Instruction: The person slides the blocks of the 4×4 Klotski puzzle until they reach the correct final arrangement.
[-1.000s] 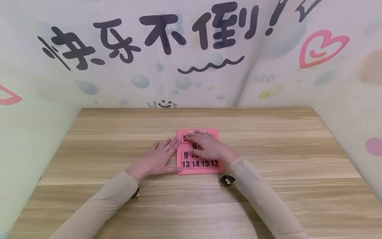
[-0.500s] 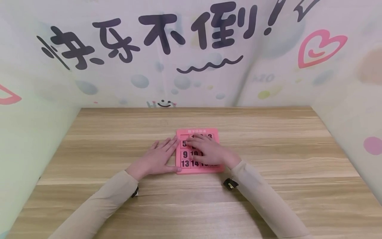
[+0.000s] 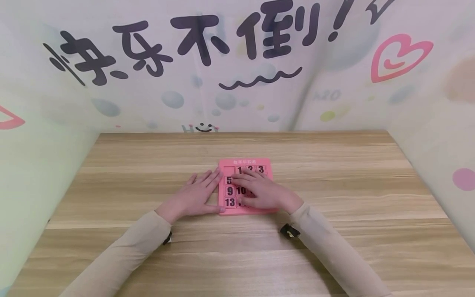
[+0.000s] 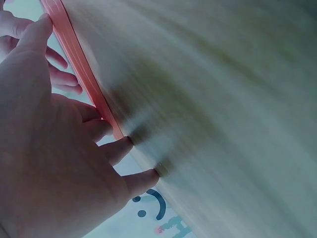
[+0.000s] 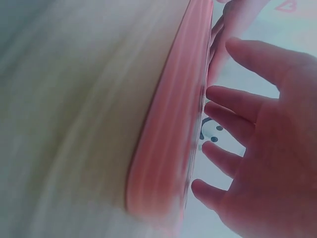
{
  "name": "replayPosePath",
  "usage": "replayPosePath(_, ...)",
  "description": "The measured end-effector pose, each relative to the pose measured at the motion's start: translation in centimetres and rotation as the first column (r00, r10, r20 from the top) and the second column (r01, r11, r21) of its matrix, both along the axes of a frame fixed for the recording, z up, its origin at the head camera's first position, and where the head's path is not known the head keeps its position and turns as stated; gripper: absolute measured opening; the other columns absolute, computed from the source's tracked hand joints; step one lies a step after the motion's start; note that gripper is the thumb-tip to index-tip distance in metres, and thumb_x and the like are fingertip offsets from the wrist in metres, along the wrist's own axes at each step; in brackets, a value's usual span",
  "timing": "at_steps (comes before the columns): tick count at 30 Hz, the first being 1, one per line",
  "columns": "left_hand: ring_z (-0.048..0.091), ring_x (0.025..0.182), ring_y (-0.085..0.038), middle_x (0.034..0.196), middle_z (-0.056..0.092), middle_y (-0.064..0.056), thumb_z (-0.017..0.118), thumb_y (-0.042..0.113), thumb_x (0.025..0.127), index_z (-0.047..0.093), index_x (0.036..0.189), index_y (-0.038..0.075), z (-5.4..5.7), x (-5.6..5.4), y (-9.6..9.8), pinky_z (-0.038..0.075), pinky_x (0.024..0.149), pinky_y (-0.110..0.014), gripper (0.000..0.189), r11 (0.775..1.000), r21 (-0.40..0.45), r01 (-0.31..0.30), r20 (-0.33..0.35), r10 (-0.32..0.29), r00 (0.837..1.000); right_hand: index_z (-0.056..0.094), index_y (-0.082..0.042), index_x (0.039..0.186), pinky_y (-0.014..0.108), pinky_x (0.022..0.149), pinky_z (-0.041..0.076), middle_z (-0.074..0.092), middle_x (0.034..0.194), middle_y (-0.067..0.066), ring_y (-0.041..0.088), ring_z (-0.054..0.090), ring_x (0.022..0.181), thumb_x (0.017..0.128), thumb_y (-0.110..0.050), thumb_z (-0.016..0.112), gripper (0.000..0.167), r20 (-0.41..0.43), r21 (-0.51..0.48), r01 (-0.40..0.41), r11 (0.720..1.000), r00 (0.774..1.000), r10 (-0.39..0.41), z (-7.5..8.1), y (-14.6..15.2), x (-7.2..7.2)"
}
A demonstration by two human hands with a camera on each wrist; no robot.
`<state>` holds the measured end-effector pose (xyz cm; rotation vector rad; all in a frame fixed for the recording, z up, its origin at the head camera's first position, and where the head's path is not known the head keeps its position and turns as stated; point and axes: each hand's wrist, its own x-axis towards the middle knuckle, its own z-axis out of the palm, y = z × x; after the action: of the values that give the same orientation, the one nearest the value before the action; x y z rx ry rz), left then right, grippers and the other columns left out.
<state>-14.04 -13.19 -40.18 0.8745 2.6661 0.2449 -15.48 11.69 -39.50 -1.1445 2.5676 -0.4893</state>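
Observation:
A pink number sliding puzzle (image 3: 249, 212) lies flat on the wooden table. My left hand (image 3: 194, 197) rests along its left side, fingers straight, fingertips at the edge and thumb by the near left corner. Spread over the tiles is my right hand (image 3: 262, 192), its index fingertip at the right side of the 5 tile (image 3: 228, 180). That tile sits in the second row, under a bare slot (image 3: 229, 170) in the top left corner. Tiles 1, 2 and 3 show in the top row. My right hand hides several tiles. The right wrist view shows its fingertips along the puzzle's top face.
The wooden table (image 3: 148, 161) runs back to a white wall (image 3: 156, 107) with dark lettering and bubble prints. Side walls flank it left and right. A small black device (image 3: 289, 231) is by the right wrist.
The 5 tile has slid from the top left corner toward me into the second row, leaving the corner slot bare. My right hand has shifted slightly nearer. The left hand has stayed in place.

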Motion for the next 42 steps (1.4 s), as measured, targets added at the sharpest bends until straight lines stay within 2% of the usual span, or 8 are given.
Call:
replayPosePath(13,0.007,0.145,-0.033,0.161,0.003,-0.009,0.048,0.07,0.087,0.011,0.155,0.006,-0.1,0.0,0.0,0.006,0.113,-0.058,0.1,1.0,0.013,-0.004,-0.004,0.004,1.0,0.04,-0.006,0.147,0.055,0.115,0.008,0.032,0.154,0.011,0.037,0.017,0.143,0.098,-0.034,0.054,0.058,-0.035,-0.034,0.044,0.998,0.998,-0.045,0.0,1.3,-0.6)
replayPosePath(22,0.006,0.145,-0.032,0.161,0.003,-0.008,0.047,0.072,0.086,0.011,0.155,0.007,-0.2,0.0,-0.1,0.006,0.114,-0.058,0.101,1.0,0.023,-0.006,0.0,0.006,1.0,0.04,-0.006,0.147,0.056,0.115,0.007,0.033,0.154,0.01,0.037,0.017,0.143,0.098,-0.037,0.054,0.06,-0.036,-0.018,0.097,0.995,0.995,-0.097,0.0,1.9,-0.8)
replayPosePath(34,0.007,0.145,-0.033,0.161,0.003,-0.009,0.049,0.07,0.087,0.012,0.155,0.006,0.0,0.1,-0.1,0.006,0.113,-0.058,0.1,1.0,0.029,-0.007,0.0,0.007,1.0,0.04,-0.007,0.148,0.056,0.115,0.007,0.033,0.154,0.009,0.036,0.018,0.143,0.098,-0.037,0.053,0.06,-0.035,0.002,0.097,0.995,0.995,-0.097,0.3,1.7,-0.9)
replayPosePath(42,0.007,0.145,-0.033,0.161,0.003,-0.009,0.048,0.069,0.088,0.012,0.155,0.006,0.1,0.1,-0.1,0.005,0.113,-0.058,0.099,1.0,0.024,-0.003,0.006,0.003,1.0,0.039,-0.007,0.148,0.055,0.115,0.009,0.033,0.154,0.009,0.037,0.019,0.143,0.098,-0.038,0.053,0.06,-0.049,0.005,0.066,0.998,0.997,-0.066,0.3,1.0,-0.9)
